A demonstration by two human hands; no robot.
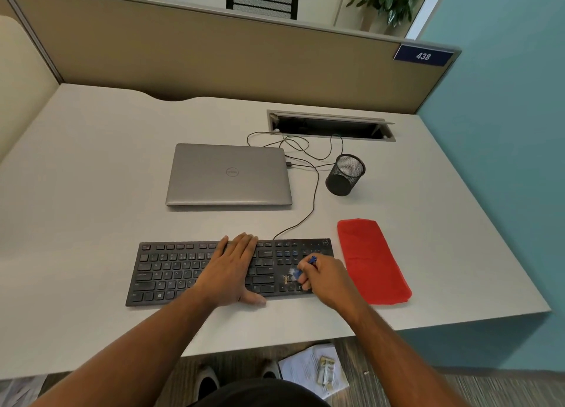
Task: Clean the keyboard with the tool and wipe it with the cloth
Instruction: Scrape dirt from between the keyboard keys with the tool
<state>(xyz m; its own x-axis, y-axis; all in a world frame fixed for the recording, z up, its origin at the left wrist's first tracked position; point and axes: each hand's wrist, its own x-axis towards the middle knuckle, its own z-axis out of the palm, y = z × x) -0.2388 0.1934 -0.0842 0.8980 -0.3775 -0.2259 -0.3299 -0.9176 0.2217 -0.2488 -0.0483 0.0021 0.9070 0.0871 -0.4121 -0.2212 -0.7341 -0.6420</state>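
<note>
A black keyboard point(171, 272) lies near the desk's front edge. My left hand point(232, 269) rests flat on its middle keys, fingers spread. My right hand point(324, 280) is closed around a small blue cleaning tool point(301, 269), whose tip touches the keys at the keyboard's right end, near the arrow keys. A folded red cloth point(373, 260) lies on the desk just right of the keyboard, untouched.
A closed grey laptop point(229, 174) sits behind the keyboard, with a black mesh pen cup point(345, 174) to its right and thin cables point(312, 199) running to a cable slot point(330, 125). Partition walls ring the desk. Papers point(315, 373) lie on the floor.
</note>
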